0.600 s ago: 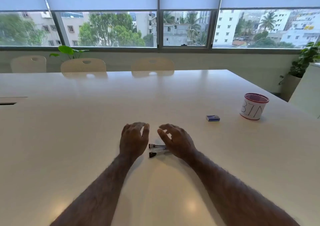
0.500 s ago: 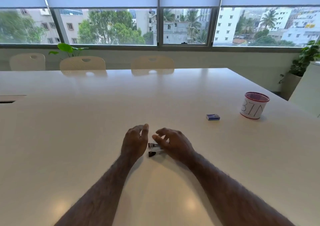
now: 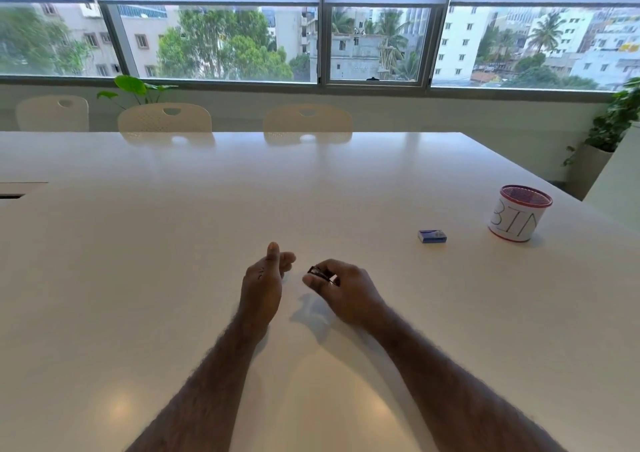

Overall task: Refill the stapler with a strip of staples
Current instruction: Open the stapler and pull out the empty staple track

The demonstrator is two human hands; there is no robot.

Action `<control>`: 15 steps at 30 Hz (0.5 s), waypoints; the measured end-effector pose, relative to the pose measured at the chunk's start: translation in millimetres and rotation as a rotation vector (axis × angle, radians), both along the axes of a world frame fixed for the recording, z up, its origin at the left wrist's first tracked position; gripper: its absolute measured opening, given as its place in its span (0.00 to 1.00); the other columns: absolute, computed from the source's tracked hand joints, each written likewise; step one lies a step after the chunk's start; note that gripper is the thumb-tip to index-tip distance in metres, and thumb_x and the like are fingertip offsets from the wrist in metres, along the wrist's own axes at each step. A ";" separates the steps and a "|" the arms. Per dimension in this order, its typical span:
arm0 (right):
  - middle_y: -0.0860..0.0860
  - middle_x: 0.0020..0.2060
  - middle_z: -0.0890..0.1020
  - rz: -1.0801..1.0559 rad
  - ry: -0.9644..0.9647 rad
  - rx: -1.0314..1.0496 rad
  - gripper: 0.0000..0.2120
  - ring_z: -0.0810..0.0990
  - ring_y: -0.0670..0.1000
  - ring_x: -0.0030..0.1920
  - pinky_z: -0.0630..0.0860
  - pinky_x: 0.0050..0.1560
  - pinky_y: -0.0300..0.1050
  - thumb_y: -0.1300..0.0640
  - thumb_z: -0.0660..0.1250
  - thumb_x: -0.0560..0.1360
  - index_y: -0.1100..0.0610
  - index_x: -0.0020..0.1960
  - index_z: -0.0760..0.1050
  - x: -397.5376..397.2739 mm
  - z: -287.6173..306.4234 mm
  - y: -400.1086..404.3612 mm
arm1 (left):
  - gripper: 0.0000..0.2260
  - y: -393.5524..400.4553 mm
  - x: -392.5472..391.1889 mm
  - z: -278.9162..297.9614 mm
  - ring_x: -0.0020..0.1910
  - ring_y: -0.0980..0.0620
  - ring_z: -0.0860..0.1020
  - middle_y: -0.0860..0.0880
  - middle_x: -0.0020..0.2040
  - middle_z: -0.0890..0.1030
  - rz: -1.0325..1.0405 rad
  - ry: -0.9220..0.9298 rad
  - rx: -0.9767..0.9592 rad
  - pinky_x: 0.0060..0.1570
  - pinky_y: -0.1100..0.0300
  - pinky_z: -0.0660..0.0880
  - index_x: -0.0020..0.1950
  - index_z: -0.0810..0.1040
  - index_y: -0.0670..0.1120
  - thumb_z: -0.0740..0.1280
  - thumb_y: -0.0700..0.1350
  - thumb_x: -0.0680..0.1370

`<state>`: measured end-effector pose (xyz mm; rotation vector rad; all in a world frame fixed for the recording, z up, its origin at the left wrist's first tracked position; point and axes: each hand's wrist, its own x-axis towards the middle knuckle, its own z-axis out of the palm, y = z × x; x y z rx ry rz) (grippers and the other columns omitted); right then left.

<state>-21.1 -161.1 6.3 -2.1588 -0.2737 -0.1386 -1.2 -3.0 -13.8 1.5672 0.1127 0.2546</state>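
Note:
A small dark stapler (image 3: 318, 272) is held just above the white table (image 3: 173, 243) in my right hand (image 3: 341, 287), whose fingers are closed around it; most of the stapler is hidden by them. A little to the left, my left hand (image 3: 265, 278) hovers on its edge with the thumb up and the fingers loosely curled, holding nothing and not touching the stapler. A small blue staple box (image 3: 432, 236) lies flat on the table to the far right of my hands.
A round mesh cup (image 3: 521, 214) wrapped in white paper marked "BIN" stands beyond the blue box near the table's right edge. Cream chairs (image 3: 306, 120) line the far side under the windows. A potted plant (image 3: 613, 129) stands at right.
My right hand has closed on the stapler and raised it off the table. My left hand has turned thumb-up and drawn slightly away from it.

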 end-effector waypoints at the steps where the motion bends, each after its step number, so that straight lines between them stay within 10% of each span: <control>1: 0.43 0.34 0.82 0.017 0.119 0.133 0.15 0.77 0.40 0.32 0.75 0.38 0.43 0.41 0.69 0.73 0.53 0.47 0.81 -1.0 4.0 -0.8 | 0.23 -0.9 -0.6 0.3 0.53 0.52 0.82 0.48 0.51 0.85 -0.016 0.007 -0.022 0.57 0.55 0.75 0.52 0.83 0.44 0.53 0.57 0.82; 11: 0.53 0.38 0.81 0.148 0.588 0.784 0.22 0.75 0.48 0.31 0.71 0.26 0.39 0.41 0.67 0.73 0.61 0.49 0.82 3.2 14.5 -10.3 | 0.17 -10.3 -5.3 8.6 0.58 0.48 0.80 0.43 0.54 0.83 -0.187 0.142 -0.368 0.62 0.54 0.72 0.53 0.81 0.39 0.57 0.49 0.82; 15: 0.56 0.36 0.81 0.144 0.647 0.846 0.25 0.76 0.50 0.29 0.72 0.24 0.39 0.41 0.63 0.77 0.64 0.50 0.80 2.5 17.0 -7.4 | 0.16 -15.9 -8.5 8.3 0.41 0.49 0.80 0.45 0.40 0.82 -0.387 0.178 -0.468 0.52 0.55 0.77 0.48 0.80 0.39 0.63 0.51 0.80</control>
